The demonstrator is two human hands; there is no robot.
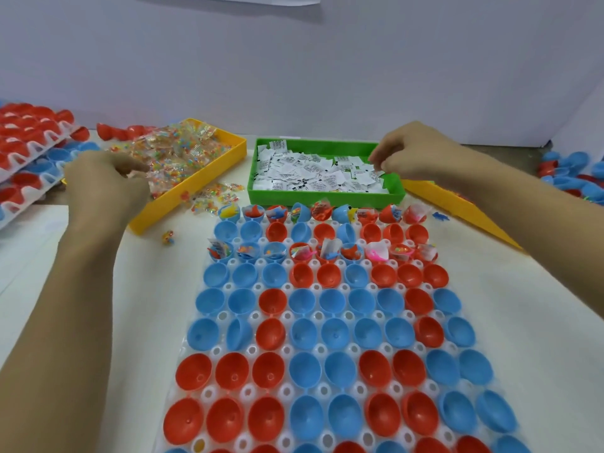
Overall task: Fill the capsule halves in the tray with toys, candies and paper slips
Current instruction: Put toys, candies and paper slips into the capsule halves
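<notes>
A white tray [251, 348] in front of me holds rows of blue and red capsule halves [304, 371]. Two far rows [327, 251] hold toys, candy and slips; the rest stand hollow. My left hand [104, 184] reaches into the yellow bin [196, 188] of wrapped candies [176, 155], fingers curled at the pile's near edge; whether it holds a candy is hidden. My right hand [415, 152] is over the green bin [327, 197] and pinches at the paper slips [313, 173] near its right side.
Stacked trays of red and blue halves [29, 148] stand at the far left. Loose candies [215, 197] lie on the table between the bins. Another yellow bin [457, 204] lies under my right forearm. Loose capsule halves [575, 174] are heaped at far right. A wall stands behind.
</notes>
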